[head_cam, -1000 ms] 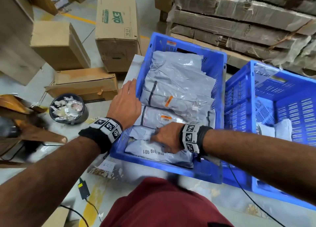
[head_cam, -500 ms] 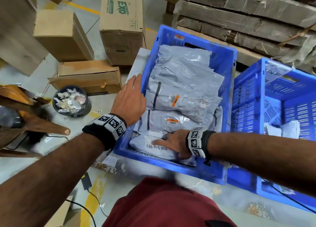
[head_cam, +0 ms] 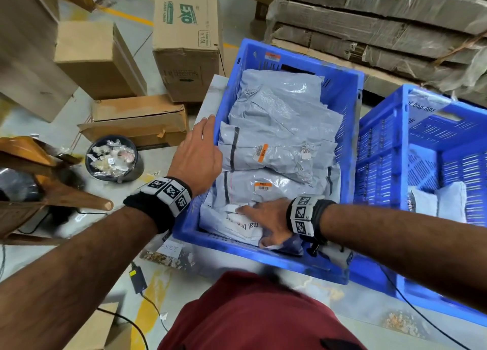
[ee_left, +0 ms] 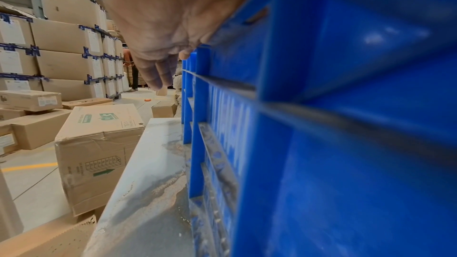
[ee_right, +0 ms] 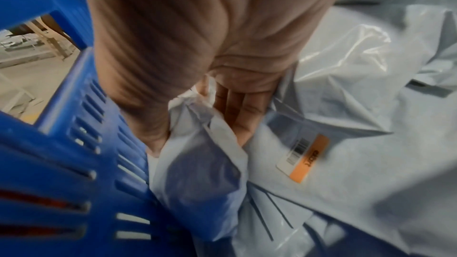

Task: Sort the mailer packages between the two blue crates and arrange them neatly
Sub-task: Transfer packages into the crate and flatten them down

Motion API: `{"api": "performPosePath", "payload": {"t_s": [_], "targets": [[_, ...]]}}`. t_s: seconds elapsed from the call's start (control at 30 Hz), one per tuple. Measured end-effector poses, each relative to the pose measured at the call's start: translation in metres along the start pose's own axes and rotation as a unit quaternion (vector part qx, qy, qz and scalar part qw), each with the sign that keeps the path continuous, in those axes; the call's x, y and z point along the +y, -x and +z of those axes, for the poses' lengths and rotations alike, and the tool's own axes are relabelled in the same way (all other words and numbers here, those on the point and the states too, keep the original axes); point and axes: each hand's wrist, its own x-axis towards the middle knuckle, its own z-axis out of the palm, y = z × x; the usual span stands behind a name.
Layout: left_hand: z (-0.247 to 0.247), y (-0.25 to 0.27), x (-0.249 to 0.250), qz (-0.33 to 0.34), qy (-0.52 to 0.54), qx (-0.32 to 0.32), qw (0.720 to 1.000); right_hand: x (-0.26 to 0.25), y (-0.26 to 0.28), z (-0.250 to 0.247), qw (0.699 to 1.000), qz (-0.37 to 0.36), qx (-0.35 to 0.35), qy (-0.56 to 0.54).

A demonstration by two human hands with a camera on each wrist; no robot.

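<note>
Right hand [head_cam: 268, 221] gripping crinkled grey mailer [head_cam: 232, 224], blue crate [head_cam: 351, 107]

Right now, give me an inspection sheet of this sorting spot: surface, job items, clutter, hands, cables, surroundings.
Surface: grey table, dusty, crumbs along the crate's base.
Job's things: left blue crate filled with overlapping grey mailer packages; right blue crate holds a few white mailers low inside.
Clutter: round bin of paper scraps on the floor.
Hands: left hand rests open on the left crate's rim; right hand grips the nearest printed mailer, thumb tucked under its edge.
Cables: black cable with adapter on the floor; another black cable under the right arm.
Surroundings: EXO carton, other cartons, flattened cardboard stack.
</note>
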Motion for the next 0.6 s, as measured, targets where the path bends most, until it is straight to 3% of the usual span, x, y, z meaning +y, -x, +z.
{"api": "performPosePath", "payload": {"t_s": [0.13, 0.43, 0.6], "targets": [[-0.002, 0.0, 0.0, 0.001, -0.003, -0.004, 1.0, -0.005, -0.003, 0.0, 1.0, 0.002, 0.025, 0.017], [-0.006, 0.002, 0.002, 0.003, 0.001, -0.006, 1.0, -0.006, 0.035, -0.016, 0.994, -0.005, 0.094, -0.063], [-0.009, 0.006, 0.005, -0.004, -0.02, -0.014, 1.0, -0.006, 0.069, -0.021, 0.98, 0.006, 0.191, -0.064]]}}
